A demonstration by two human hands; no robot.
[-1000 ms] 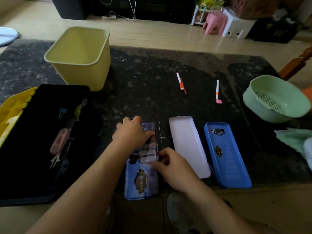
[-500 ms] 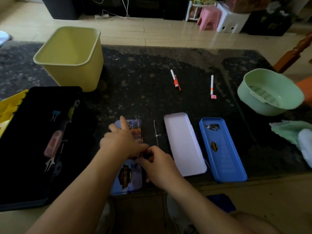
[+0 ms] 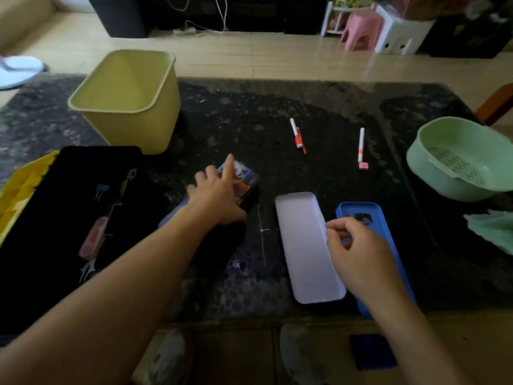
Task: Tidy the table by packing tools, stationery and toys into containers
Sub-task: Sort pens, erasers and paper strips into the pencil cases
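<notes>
The left hand (image 3: 219, 195) grips the printed pencil case (image 3: 244, 180) near the middle of the table (image 3: 249, 112). Its thumb side is clamped on one edge and the index finger lies straight along the top. The case is tilted, and its near end is blurred under the forearm. That is a narrow hold on what looks like a slick lid, so I judge it could twist free and clatter down. It could also swing into the thin cable tie (image 3: 262, 232) just beside it at 3 o'clock and flick it towards the near edge.

The right hand (image 3: 358, 245) hovers at 5 o'clock over the blue pencil-case tray (image 3: 361, 211). Its fingers are curled at the right rim of the white pencil-case tray (image 3: 305, 245); I cannot tell whether they pinch anything. Both trays lie close to the table's near edge, so a careless nudge could send one to the floor.

The orange-banded marker (image 3: 296, 133) at 12 o'clock and the pink-ended marker (image 3: 361, 147) at 1 o'clock lie loose, well apart from the trays. A hasty reach could set them rolling.

A wide sweep could also knock the containers: the yellow bin (image 3: 125, 98) at 10 o'clock, the black toolbox (image 3: 55, 232) at 8 o'clock and the green colander bowl (image 3: 458, 162) at 3 o'clock.
</notes>
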